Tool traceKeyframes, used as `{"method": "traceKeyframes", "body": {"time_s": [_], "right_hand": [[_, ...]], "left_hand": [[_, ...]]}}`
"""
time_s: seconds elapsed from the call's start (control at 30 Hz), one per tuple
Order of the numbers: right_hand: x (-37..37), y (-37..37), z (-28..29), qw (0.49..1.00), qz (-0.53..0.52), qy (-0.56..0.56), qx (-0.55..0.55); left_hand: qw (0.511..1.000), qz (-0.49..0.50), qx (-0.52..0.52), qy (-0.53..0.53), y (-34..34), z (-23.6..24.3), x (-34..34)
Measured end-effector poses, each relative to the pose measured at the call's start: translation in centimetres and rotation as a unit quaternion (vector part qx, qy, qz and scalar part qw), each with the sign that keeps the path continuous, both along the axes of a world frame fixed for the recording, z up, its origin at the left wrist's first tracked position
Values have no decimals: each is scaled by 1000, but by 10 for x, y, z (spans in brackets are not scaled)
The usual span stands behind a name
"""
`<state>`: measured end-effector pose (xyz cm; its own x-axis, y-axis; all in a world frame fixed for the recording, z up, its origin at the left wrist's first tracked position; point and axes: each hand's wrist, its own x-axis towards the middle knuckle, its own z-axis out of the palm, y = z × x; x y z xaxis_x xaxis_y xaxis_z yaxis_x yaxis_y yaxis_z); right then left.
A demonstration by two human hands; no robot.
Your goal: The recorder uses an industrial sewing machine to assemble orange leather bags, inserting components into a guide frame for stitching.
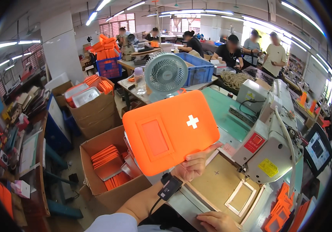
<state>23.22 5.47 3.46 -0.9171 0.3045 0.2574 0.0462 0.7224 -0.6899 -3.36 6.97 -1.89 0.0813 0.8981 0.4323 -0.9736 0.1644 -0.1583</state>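
Observation:
My left hand is closed on the lower edge of an orange first-aid case, holding it up and tilted, its front facing me. A white cross sits on the right of that front, and a stitched rectangular frame with a paler window is on the left. My right hand lies with its fingers stretched out on the front edge of the machine's work table, holding nothing. Beyond it is a tan template board with a small white rectangular frame on it. A dark device with a cable is strapped to my left wrist.
A large sewing machine stands on the right, with a screen beside it. Orange frame pieces lie at lower right. On the left, a cardboard box holds orange panels. A fan and blue crate stand ahead; several people work behind.

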Motion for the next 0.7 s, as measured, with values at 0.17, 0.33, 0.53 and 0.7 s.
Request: {"method": "traceKeyframes", "body": {"time_s": [0.17, 0.33, 0.53, 0.7], "right_hand": [[0, 0, -1, 1000, 0, -5, 0], [0, 0, -1, 1000, 3, -3, 4], [1, -1, 1, 1000, -4, -13, 0], [0, 0, 1, 1000, -2, -17, 7]], "left_hand": [[1000, 3, -3, 6, -2, -1, -1], [1000, 8, -5, 9, -2, -3, 0], [1000, 7, -5, 9, -2, -3, 0], [1000, 8, -4, 10, -2, -3, 0]]}}
